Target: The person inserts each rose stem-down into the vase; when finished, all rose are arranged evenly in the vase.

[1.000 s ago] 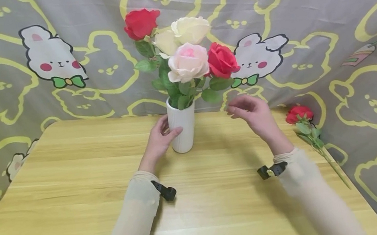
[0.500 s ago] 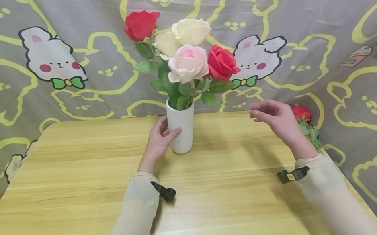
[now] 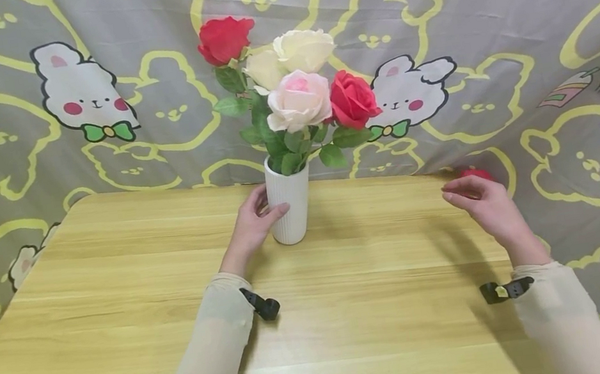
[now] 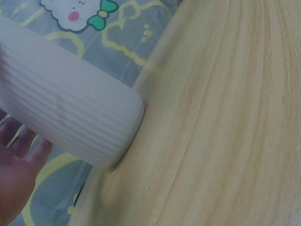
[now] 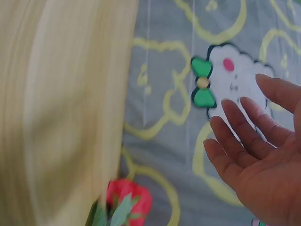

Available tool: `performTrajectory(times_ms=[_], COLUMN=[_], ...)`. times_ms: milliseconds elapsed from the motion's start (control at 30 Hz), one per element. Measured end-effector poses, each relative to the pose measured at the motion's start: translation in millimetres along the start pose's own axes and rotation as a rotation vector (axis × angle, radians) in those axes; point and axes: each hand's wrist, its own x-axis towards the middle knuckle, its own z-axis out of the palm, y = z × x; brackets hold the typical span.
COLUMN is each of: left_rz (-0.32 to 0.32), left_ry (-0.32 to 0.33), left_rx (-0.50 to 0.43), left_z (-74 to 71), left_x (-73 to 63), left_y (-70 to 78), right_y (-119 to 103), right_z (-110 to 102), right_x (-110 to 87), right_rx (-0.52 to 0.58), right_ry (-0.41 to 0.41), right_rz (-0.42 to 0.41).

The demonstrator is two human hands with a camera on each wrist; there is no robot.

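A white ribbed vase [image 3: 290, 201] stands upright toward the back of the table, holding several roses. Among them are a pink rose [image 3: 299, 102], a cream rose [image 3: 305, 50] and two red ones, the higher red rose [image 3: 225, 40] at the left. My left hand [image 3: 249, 225] grips the vase from its left side, thumb across the front; the left wrist view shows the vase base [image 4: 113, 127] on the tabletop. Over the table's right side, my right hand [image 3: 488, 210] holds nothing, its fingers loosely bent. Behind it lies another red rose [image 5: 129, 197], mostly hidden in the head view.
The wooden table [image 3: 135, 289] ends against a grey curtain [image 3: 152, 15] with rabbit drawings, which runs along the back and right side. The loose rose lies by the right edge.
My right hand has moved right, away from the vase, and now covers most of the lying red rose in the head view. My left hand and the vase have stayed put.
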Motion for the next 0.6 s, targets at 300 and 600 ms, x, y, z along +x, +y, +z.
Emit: performTrajectory(times_ms=[300, 600], left_rz=[0.012, 0.016], left_ry=[0.004, 0.003], left_rx=[-0.013, 0.001], left_z=[-0.9, -0.5], left_x=[1.2, 1.9], left_y=[0.3, -1.0], right_y=[37.2, 68.7], right_z=[-22.2, -38.8], right_x=[-4.7, -7.8], right_rx=[-0.083, -0.224], right_ry=[0.011, -0.078], right_rz=[0.128, 0.277])
